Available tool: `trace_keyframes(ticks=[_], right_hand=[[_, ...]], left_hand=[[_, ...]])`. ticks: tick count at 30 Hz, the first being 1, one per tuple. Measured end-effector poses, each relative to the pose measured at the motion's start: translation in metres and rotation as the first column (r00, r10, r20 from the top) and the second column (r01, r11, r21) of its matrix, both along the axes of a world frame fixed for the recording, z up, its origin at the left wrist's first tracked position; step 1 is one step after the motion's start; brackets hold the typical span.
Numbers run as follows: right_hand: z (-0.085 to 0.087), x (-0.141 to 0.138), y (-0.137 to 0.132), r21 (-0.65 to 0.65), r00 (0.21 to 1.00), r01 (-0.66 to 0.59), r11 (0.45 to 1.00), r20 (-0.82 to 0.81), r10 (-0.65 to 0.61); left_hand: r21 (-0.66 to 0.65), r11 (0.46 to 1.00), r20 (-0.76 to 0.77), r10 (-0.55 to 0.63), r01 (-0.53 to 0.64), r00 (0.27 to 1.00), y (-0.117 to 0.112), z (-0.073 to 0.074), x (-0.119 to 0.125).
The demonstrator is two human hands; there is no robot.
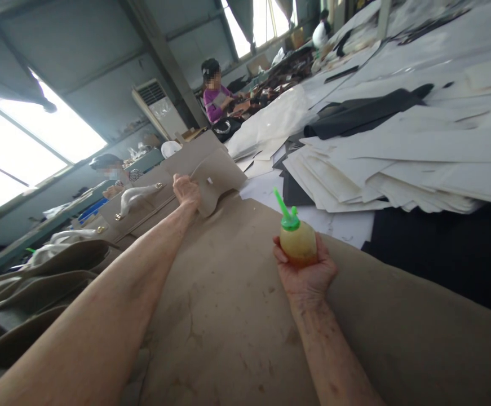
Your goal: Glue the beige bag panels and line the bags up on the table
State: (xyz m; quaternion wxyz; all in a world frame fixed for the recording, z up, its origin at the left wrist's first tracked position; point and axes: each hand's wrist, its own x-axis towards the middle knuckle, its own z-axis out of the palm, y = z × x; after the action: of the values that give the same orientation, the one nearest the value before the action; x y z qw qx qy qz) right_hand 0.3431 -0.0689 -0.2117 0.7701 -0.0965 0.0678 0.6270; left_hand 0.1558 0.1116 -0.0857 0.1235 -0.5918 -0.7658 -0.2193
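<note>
The right hand (306,270) squeezes a soft, light glue bottle (298,241) round its belly. Far off, the left hand (186,190) pinches a bendy flap (217,175).

One bottle (298,242) with one green nozzle (282,204). Two hands: left hand (186,190), right hand (306,273). Three other people: one (215,93), another (107,166), a third (322,31). One black sheet (363,113).

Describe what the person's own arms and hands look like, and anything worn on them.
Both forearms are bare, with no sleeves in view. The left hand and right hand wear no gloves; no watch, ring or bracelet shows. Small dark marks dot the right forearm.
</note>
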Motion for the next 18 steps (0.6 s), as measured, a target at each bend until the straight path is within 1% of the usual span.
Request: trace_keyframes(ticks=[2, 3, 5, 6, 8, 10, 13, 15, 18], right_hand=[[0.0, -0.001, 0.001, 0.001, 1.0, 0.001, 1.0, 0.008, -0.001], [0.0, -0.001, 0.002, -0.001, 1.0, 0.003, 1.0, 0.011, -0.003], [0.0, -0.002, 0.003, -0.003, 1.0, 0.003, 1.0, 0.017, -0.003], [0.001, -0.002, 0.003, -0.005, 1.0, 0.001, 1.0, 0.019, -0.001], [0.003, -0.002, 0.003, -0.009, 1.0, -0.006, 1.0, 0.021, 0.006], [0.004, -0.002, 0.003, -0.021, 1.0, -0.011, 1.0, 0.016, 0.012], [0.005, -0.002, 0.002, -0.044, 1.0, -0.001, 0.999, 0.003, 0.001], [0.006, -0.002, 0.002, -0.056, 1.0, 0.007, 0.998, -0.005, -0.007], [0.007, -0.002, 0.002, -0.066, 1.0, -0.01, 0.998, -0.011, 0.009]], left_hand=[[0.008, 1.0, -0.064, 0.018, -0.017, 0.998, -0.003, -0.008, 0.001], [-0.001, 1.0, -0.099, 0.008, -0.008, 0.995, -0.005, -0.012, 0.001], [-0.052, 0.998, -0.167, -0.036, 0.028, 0.985, -0.008, -0.016, 0.0], [-0.09, 0.995, -0.195, -0.06, 0.043, 0.979, -0.009, -0.015, -0.002], [-0.176, 0.983, -0.235, -0.092, 0.05, 0.968, -0.011, -0.01, -0.006], [-0.251, 0.967, -0.258, -0.105, 0.038, 0.96, -0.01, -0.001, -0.01], [-0.314, 0.949, -0.279, -0.105, 0.013, 0.954, -0.006, 0.009, -0.012], [-0.333, 0.943, -0.289, -0.088, -0.014, 0.953, -0.002, 0.012, -0.01], [-0.34, 0.938, -0.297, -0.039, -0.068, 0.954, 0.004, 0.01, -0.004]])
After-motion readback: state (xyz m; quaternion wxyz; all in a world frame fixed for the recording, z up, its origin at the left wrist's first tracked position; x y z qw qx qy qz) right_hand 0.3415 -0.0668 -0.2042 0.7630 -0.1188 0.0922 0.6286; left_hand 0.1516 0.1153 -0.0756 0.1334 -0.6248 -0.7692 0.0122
